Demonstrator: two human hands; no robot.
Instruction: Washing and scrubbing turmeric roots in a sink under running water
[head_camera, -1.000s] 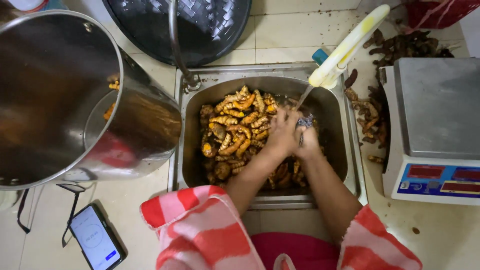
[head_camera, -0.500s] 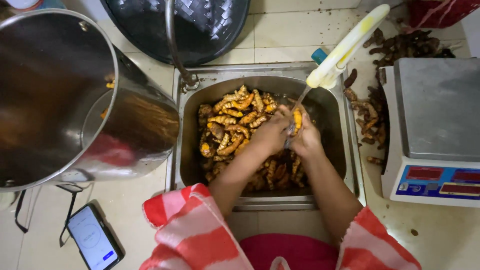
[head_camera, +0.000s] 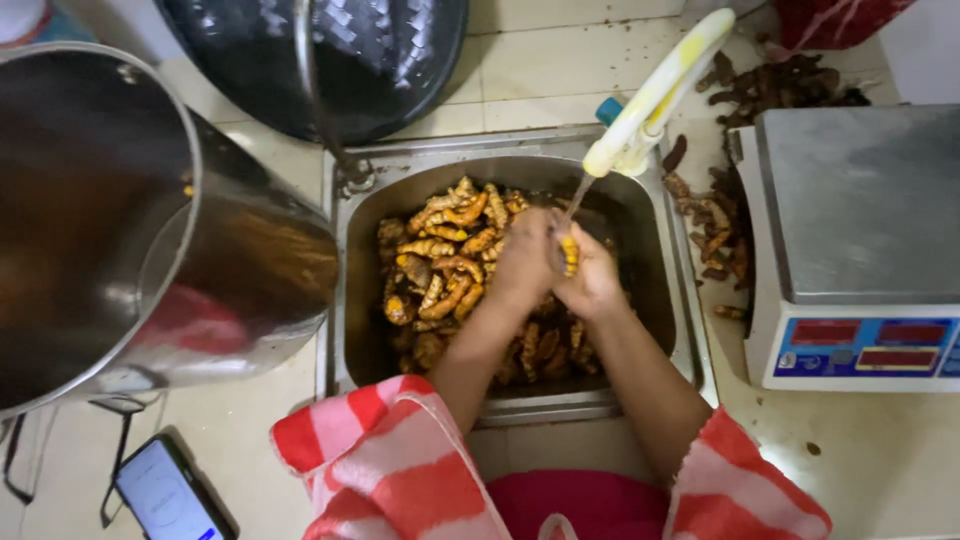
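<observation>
Both hands, left hand (head_camera: 525, 262) and right hand (head_camera: 592, 275), are pressed together around one root (head_camera: 569, 253) under the tap (head_camera: 655, 92) over the sink (head_camera: 345, 250), best rubbed within the stream above the root pile (head_camera: 440, 260).

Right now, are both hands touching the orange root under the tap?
Touching. The head view shows the left hand and right hand pressed around the orange root beneath the tap, no gap.
</observation>
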